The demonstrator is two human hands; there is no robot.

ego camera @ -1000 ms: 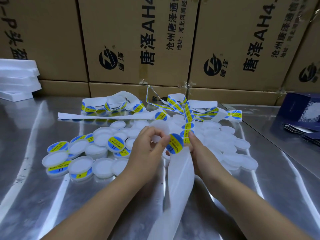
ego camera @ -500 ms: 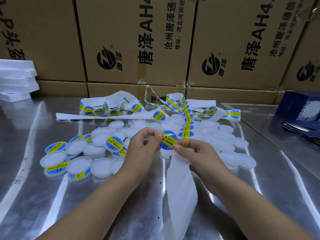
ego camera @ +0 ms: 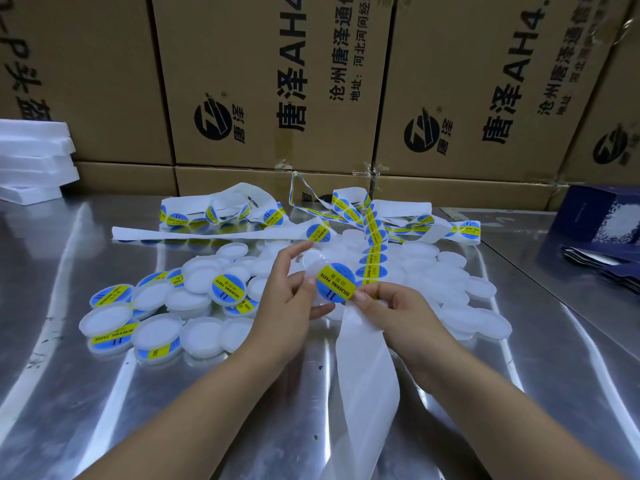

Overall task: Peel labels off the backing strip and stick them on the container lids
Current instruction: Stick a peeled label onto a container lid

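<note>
Across the steel surface point(ego camera: 104, 393), the backing strip point(ego camera: 363, 375) is running from near edge twd far edge, w/ the lid pile point(ego camera: 450, 282) sitting mid-surface. Above the pile, the left hand point(ego camera: 287, 292) is gripping one clear lid point(ego camera: 313, 263), while the right hand point(ego camera: 398, 306) is pinching the right end of a label point(ego camera: 336, 282). Label's yellow band is lying left-right btwn both hands, its free end overlapping the lid, so it prob. needs pressing down leftward.
</note>
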